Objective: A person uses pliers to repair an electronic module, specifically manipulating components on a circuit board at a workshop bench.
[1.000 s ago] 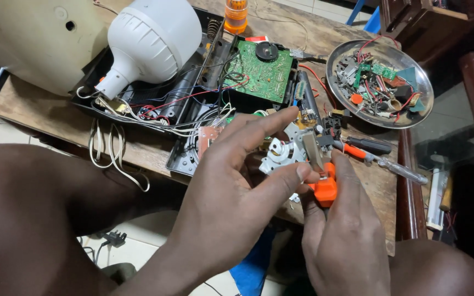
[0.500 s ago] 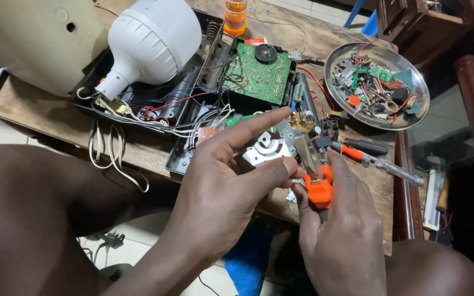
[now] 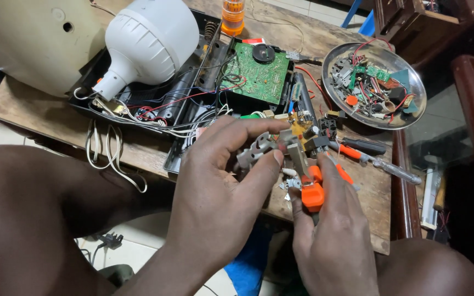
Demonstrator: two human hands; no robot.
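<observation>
1. Left hand (image 3: 220,197): raised over the near edge of the wooden table (image 3: 56,118), thumb and forefinger pinched on a small grey metal part (image 3: 254,151). Remaining fingers curled loosely beneath it.
2. The metal part sits in mid-air between the two hands, just in front of the open black case (image 3: 193,118), above the table's front edge.
3. Right hand (image 3: 333,235): fingers wrapped tight round orange-handled pliers (image 3: 312,189). The plier nose points up toward the metal part; whether it touches the part, cannot tell, since fingers and small components crowd the spot.
4. Just behind the fingertips: a little cluster of yellow and black components (image 3: 308,134), with thin wires running back into the case.
5. In the case: a green circuit board (image 3: 256,74) with a round black disc on it, tangled red, white and black wires, and a metal spring at the far corner.
6. A large white bulb (image 3: 146,38) lies across the case's left part, base pointing toward the near-left.
7. A cream-coloured casing (image 3: 26,38) fills the far-left corner.
8. Right of the case: a round metal dish (image 3: 419,82) full of small electronic scraps, wires and a green board fragment.
9. Between dish and right hand: a screwdriver (image 3: 377,161) with an orange and black handle, lying flat on the table.
10. An orange bottle (image 3: 232,16) stands at the table's far edge.
</observation>
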